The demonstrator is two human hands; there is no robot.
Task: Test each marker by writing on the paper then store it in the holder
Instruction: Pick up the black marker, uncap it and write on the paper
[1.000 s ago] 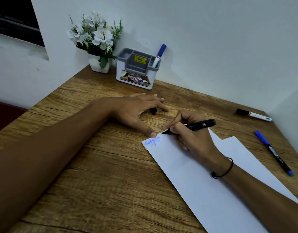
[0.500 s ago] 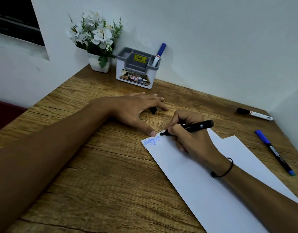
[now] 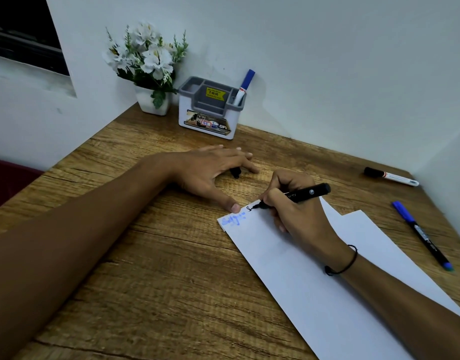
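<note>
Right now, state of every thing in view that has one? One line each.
Black marker: uncapped, gripped by right hand, tip on paper.
White paper sheet: flat, blue and black scribbles at its far corner.
Left hand: fingers spread, thumb pinning the paper corner, small black cap under it.
Grey and white holder: upright, one blue-capped marker inside.
Black-capped white marker: capped, lying on the desk.
Blue-capped black marker: capped, lying on the desk.

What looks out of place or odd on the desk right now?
Little stands out. A small black cap lies loose under the left hand while the right hand writes with the black marker on the paper. The paper lies askew to the desk edge.
</note>
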